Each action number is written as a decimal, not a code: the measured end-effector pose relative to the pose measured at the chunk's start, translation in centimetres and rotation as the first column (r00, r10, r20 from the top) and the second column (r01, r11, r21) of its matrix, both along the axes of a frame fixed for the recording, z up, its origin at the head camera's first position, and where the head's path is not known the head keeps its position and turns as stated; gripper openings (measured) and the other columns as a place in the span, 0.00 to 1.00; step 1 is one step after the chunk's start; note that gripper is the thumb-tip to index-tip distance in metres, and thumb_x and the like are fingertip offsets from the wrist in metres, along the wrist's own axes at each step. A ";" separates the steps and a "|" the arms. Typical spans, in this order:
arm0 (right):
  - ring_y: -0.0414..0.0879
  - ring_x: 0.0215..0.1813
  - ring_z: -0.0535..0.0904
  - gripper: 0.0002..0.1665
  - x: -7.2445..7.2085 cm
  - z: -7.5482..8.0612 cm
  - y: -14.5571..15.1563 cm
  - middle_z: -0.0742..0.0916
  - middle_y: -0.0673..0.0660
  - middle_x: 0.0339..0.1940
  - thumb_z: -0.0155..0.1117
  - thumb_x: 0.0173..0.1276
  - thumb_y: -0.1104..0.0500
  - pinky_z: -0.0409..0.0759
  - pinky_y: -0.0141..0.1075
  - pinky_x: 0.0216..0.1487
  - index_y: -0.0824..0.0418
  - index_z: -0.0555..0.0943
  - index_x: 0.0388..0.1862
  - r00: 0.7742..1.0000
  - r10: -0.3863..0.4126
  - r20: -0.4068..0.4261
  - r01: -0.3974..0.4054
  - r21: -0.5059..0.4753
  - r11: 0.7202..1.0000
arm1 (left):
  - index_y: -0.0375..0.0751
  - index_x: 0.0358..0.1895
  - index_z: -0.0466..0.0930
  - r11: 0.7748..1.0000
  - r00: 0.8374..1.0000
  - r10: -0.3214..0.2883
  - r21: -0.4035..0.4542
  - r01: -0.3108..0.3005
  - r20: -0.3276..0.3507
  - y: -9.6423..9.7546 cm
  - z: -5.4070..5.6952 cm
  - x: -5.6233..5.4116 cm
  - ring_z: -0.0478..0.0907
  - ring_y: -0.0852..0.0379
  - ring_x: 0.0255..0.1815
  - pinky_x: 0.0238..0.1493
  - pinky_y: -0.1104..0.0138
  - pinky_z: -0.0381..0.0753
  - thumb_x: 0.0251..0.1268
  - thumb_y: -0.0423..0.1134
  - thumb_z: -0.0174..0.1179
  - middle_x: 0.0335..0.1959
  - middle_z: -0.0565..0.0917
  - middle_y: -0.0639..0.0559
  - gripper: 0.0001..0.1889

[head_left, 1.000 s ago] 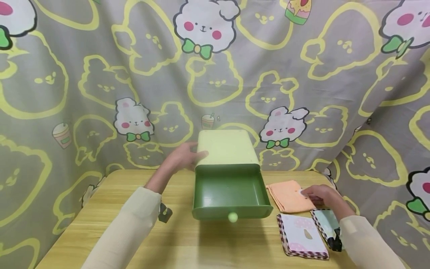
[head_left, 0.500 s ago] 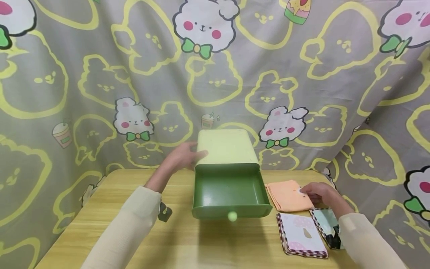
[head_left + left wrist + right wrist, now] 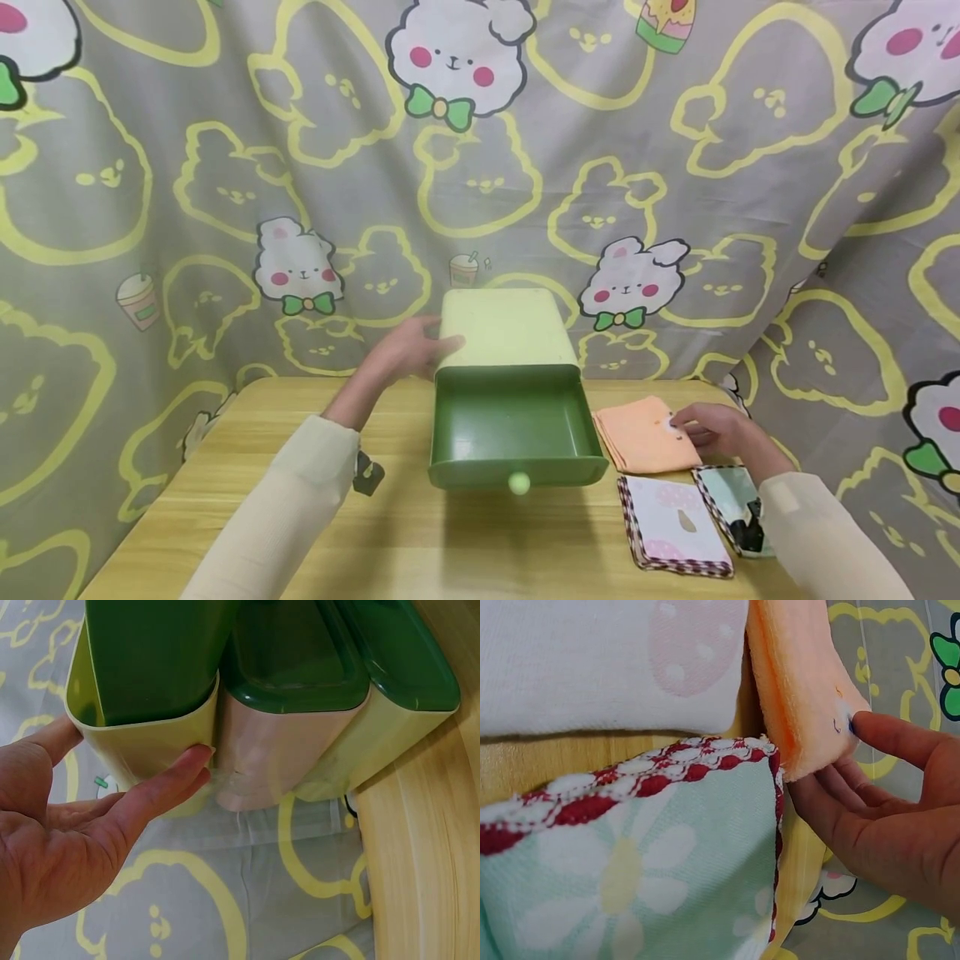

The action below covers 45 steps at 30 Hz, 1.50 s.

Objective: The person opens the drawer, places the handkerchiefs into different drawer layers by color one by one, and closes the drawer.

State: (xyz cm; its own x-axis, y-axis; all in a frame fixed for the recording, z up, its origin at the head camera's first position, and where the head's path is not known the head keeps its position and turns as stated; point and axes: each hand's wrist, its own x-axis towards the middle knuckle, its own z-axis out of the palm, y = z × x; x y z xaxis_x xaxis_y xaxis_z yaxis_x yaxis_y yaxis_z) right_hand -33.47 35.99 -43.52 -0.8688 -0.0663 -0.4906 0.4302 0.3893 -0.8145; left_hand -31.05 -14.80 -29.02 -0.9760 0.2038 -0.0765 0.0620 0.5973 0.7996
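On the table stands a small drawer unit with a pale yellow top case (image 3: pixel 510 329); its green top drawer (image 3: pixel 510 417) is pulled out and looks empty. My left hand (image 3: pixel 405 350) rests on the case's left edge, thumb on top and extended fingers along the side, as the left wrist view shows. My right hand (image 3: pixel 716 429) pinches the right edge of a folded orange towel (image 3: pixel 645 437), thumb above and fingers beneath. Nearer me lie a folded white and pink towel (image 3: pixel 675 521) and a mint-green flowered towel (image 3: pixel 645 877) with a red-and-white edge.
Below the top case, a pink case (image 3: pixel 277 750) and another yellow-green case (image 3: pixel 375 742) have their green drawers in place. The open drawer's round knob (image 3: pixel 519 483) juts toward me over the wooden table (image 3: pixel 397 533). A patterned curtain (image 3: pixel 480 208) hangs behind and at the sides.
My right hand and the right part of the orange towel have risen slightly. My left hand and the drawer unit stay still.
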 end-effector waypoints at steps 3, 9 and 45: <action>0.52 0.46 0.85 0.43 -0.1 -0.1 -0.1 0.79 0.76 0.58 0.58 0.73 0.56 0.87 0.48 0.51 0.78 0.52 0.75 1.000 0.015 0.002 -0.015 -0.004 1.000 | 0.42 0.81 0.54 1.000 1.000 0.002 0.001 -0.002 0.002 0.0 -0.1 0.0 0.87 0.48 0.37 0.47 0.55 0.88 0.70 0.58 0.63 0.66 0.77 0.35 0.45; 0.50 0.44 0.86 0.41 -0.2 -0.1 -0.1 0.83 0.70 0.52 0.57 0.74 0.57 0.88 0.46 0.49 0.80 0.53 0.74 0.999 0.027 -0.021 -0.027 0.001 1.000 | 0.43 0.81 0.56 1.000 1.000 -0.004 0.002 0.004 -0.007 0.1 -0.1 -0.1 0.87 0.48 0.38 0.46 0.55 0.88 0.70 0.57 0.63 0.65 0.78 0.35 0.43; 0.44 0.36 0.89 0.16 1.0 6.4 -2.1 0.90 0.52 0.30 0.57 0.75 0.58 0.89 0.38 0.43 0.71 0.80 0.50 0.980 0.149 -0.129 -0.155 -0.037 0.987 | 0.42 0.78 0.61 0.999 1.000 -0.002 -0.039 0.002 -0.018 0.0 0.1 0.2 0.87 0.50 0.38 0.46 0.58 0.88 0.70 0.59 0.62 0.63 0.80 0.37 0.41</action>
